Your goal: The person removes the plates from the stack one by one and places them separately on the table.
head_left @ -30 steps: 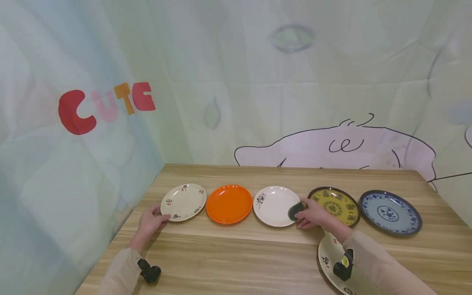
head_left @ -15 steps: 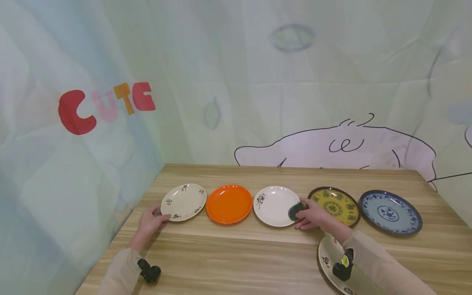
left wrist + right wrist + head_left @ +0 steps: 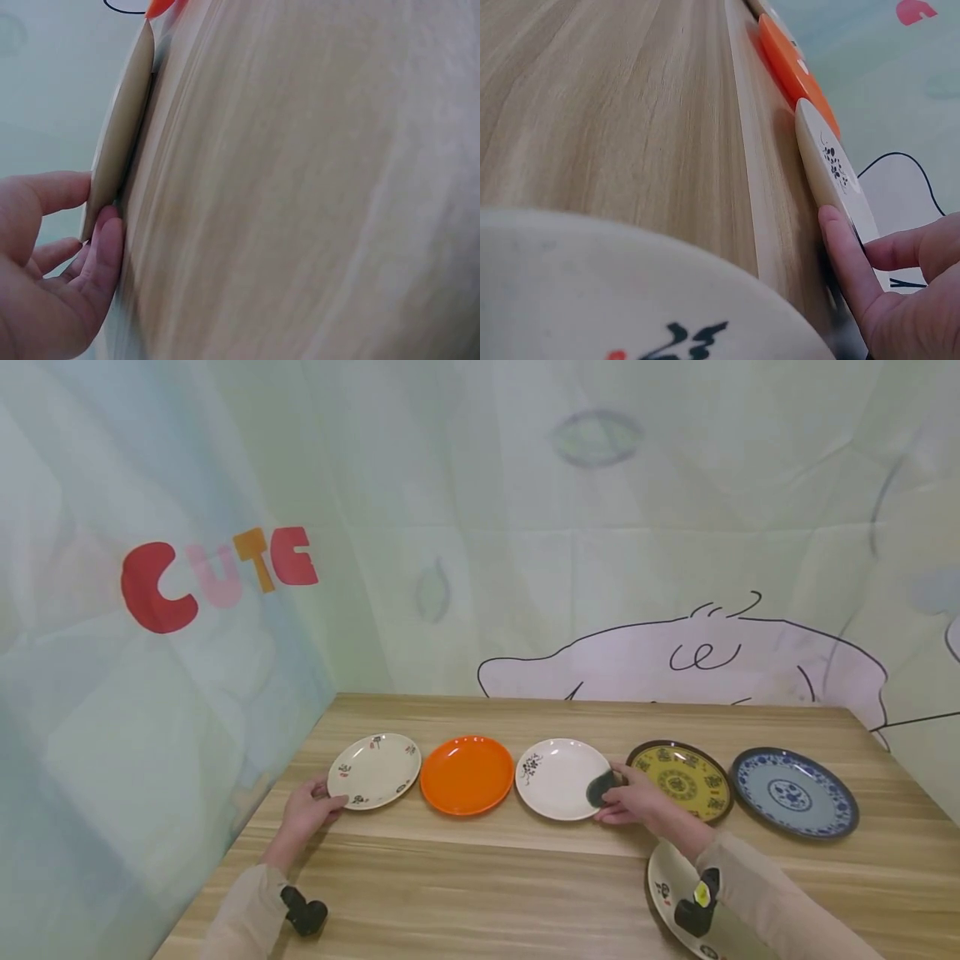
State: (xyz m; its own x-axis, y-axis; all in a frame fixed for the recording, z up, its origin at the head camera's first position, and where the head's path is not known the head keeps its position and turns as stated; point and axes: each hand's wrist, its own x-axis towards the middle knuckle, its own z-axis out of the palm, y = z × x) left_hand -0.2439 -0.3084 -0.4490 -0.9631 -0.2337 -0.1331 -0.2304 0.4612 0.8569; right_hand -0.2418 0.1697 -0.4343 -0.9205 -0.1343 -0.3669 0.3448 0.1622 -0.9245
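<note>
At the left end of a row of plates, my left hand [image 3: 306, 810] pinches the near-left rim of a cream plate [image 3: 375, 770] with small printed motifs. The left wrist view shows the thumb above that rim and fingers beneath it. My right hand [image 3: 636, 797] grips the right rim of a white plate [image 3: 558, 777], which has a dark floral print and a dark green patch. Its thumb lies on top, with a finger under the edge, in the right wrist view. Between these two plates sits an orange plate [image 3: 467, 776].
Right of my right hand lie a yellow patterned plate [image 3: 682, 781], partly covered by that hand, and a blue-and-white plate [image 3: 795, 793]. Another cream plate [image 3: 671, 897] is under my right forearm. The wooden table [image 3: 465, 893] meets a printed curtain [image 3: 420, 527] at the back and left.
</note>
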